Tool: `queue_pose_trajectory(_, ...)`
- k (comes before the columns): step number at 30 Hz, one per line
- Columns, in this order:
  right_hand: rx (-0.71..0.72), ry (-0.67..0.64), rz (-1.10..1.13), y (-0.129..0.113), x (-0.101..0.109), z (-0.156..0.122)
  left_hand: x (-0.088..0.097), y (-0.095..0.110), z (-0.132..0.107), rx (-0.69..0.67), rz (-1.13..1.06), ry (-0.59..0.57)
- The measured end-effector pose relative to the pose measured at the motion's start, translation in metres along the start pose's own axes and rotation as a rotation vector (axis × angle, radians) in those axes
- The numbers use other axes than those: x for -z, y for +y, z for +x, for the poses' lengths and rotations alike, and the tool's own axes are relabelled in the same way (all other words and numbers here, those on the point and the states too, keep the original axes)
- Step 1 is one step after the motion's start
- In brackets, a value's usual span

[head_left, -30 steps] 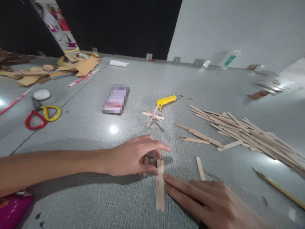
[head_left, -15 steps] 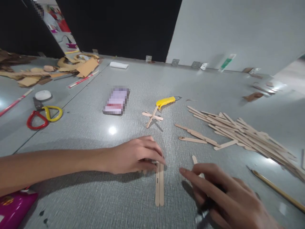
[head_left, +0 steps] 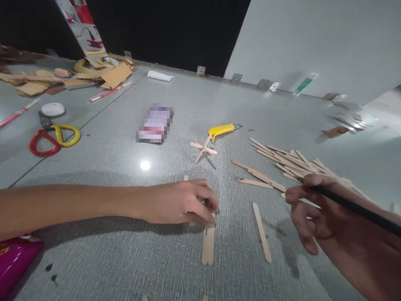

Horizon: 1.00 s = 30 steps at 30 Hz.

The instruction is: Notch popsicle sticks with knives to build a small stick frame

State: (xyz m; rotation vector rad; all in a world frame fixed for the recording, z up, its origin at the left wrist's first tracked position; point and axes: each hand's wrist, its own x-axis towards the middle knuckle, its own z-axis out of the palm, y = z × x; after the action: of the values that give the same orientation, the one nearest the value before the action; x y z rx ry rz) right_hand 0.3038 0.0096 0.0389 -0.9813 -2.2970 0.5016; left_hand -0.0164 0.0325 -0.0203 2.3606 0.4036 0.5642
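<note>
My left hand (head_left: 184,202) lies on the grey table, its fingers curled and pinching the far end of two wooden craft sticks (head_left: 208,244) laid side by side. Another stick pokes out from behind its knuckles. My right hand (head_left: 316,217) hovers above the table at the right, fingers closed round a thin black rod (head_left: 354,207) that runs off toward the right edge. A single loose stick (head_left: 262,232) lies on the table between the two hands.
A heap of craft sticks (head_left: 300,165) spreads at the right. A small cross of glued sticks (head_left: 203,149) and a yellow utility knife (head_left: 222,130) lie further back. Red and yellow scissors (head_left: 53,138), a white round object and cardboard scraps sit at the left. A magenta object (head_left: 15,261) lies bottom left.
My right hand left the paired sticks, moved right and rose, now gripping a thin black rod. My left hand curled tighter on the sticks' far end.
</note>
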Motion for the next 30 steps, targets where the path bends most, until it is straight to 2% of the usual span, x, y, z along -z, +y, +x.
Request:
queue_pose_trajectory(2,-0.311,0.012,0.406,-0.003,-0.005,0.001,0.0,0.002,0.0,0.018,-0.01,-0.013)
queue_pose_trajectory(3,-0.423,0.008,0.577,-0.005,-0.01,0.002,0.0,0.003,0.0,0.025,-0.009,-0.022)
queue_pose_trajectory(5,-0.513,-0.028,0.754,-0.009,-0.019,0.004,0.0,0.006,-0.001,0.03,-0.002,-0.032)
queue_pose_trajectory(8,-0.547,-0.161,0.881,-0.015,-0.031,0.005,-0.001,0.01,0.0,0.026,0.018,-0.035)
queue_pose_trajectory(11,-0.613,-0.281,0.886,-0.022,-0.041,0.001,-0.001,0.011,0.0,0.016,0.034,-0.025)
queue_pose_trajectory(18,-0.759,-0.434,0.921,-0.037,-0.063,-0.002,0.001,0.01,0.001,-0.03,0.001,-0.019)
queue_pose_trajectory(24,-0.761,-0.474,0.886,-0.037,-0.062,0.006,0.003,0.009,0.003,-0.073,0.0,-0.067)
queue_pose_trajectory(30,-0.791,-0.448,0.839,-0.035,-0.065,0.006,0.004,0.009,0.004,-0.07,-0.007,-0.081)
